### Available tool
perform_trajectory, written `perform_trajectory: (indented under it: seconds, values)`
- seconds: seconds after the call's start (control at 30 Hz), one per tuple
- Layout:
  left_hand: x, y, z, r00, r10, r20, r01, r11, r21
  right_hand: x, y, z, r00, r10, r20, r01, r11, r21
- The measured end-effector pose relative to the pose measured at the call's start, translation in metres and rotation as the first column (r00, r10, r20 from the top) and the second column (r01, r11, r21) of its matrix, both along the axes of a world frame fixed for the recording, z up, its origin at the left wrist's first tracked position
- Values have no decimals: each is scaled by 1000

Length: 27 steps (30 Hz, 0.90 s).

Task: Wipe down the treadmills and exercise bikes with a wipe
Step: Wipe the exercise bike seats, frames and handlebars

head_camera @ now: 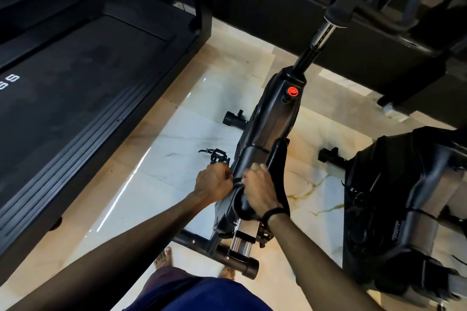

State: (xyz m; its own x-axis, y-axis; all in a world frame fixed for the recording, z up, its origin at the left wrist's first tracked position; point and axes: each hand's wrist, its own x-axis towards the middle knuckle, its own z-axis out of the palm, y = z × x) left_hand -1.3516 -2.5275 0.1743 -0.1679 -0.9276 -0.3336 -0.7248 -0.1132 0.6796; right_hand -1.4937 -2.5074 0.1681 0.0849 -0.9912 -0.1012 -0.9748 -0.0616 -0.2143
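While unreadable, white letters (10, 82) on treadmill (75, 98).

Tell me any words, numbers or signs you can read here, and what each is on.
Treadmill belt, left edge: white characters, cut off by the frame, looking like "SS"; not surely readable.
Red knob on the exercise bike: a dark mark, too small to read.
Nothing else legible.

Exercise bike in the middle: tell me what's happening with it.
A person stands over the exercise bike with both hands at its saddle. The right hand grips the saddle's front, and the left hand is curled at its left side. No wipe is plainly visible. A treadmill sits to the left.
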Motion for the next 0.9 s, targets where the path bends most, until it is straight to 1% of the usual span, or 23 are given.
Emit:
perform_trajectory:
  seconds: [0.1, 0.17, 0.2, 0.27, 0.3, 0.33, 0.4, 0.47, 0.53, 0.6, 0.67, 0.73, 0.8, 0.9]
  values:
    - [-1, -2, 4, 1000, 6, 0, -6, 1000, -9, 19, 16, -2, 988, 152, -1, -152, 987, 48]
    - [3, -3, 4, 999, 33, -14, -33, 999, -1, 15, 31, -4, 948, 315, 46, -318, 944, 83]
    - [6, -4, 3, 999, 45, -18, -45, 999, 0, 8, 35, -5, 929, 358, 89, -366, 926, 93]
    - [11, -4, 0, 998, 69, -10, -69, 998, -2, -8, 35, -3, 926, 345, 153, -363, 925, 112]
    - [12, -4, 0, 997, 74, 0, -74, 997, 0, -14, 28, -3, 933, 338, 127, -351, 932, 93]
    - [13, -3, -1, 997, 75, 9, -76, 997, 5, -17, 19, -2, 947, 304, 102, -311, 948, 64]
    - [13, -1, -1, 997, 74, 19, -75, 997, 17, -16, -1, -2, 985, 147, 85, -150, 988, 23]
    - [12, 1, -2, 997, 68, 28, -68, 997, 22, -6, -17, -2, 997, 49, 53, -52, 997, 61]
    - [11, 2, -4, 997, 63, 41, -64, 998, 11, 7, -20, -3, 997, 79, 22, -81, 989, 122]
    - [13, 1, -5, 997, 71, 41, -71, 997, 1, 17, -5, -1, 977, 207, -44, -199, 970, 139]
    - [16, 0, -6, 996, 87, 33, -87, 996, -2, 17, 17, -1, 934, 347, -90, -336, 935, 118]
    - [18, 0, -6, 995, 90, 38, -90, 996, 4, 10, 27, -2, 915, 396, -73, -391, 917, 74]
    - [20, 1, -7, 995, 94, 44, -95, 995, 13, 5, 16, -1, 913, 393, -108, -385, 918, 91]
    - [21, 1, -9, 995, 93, 37, -94, 995, 23, 3, -18, 4, 960, 248, -133, -231, 964, 132]
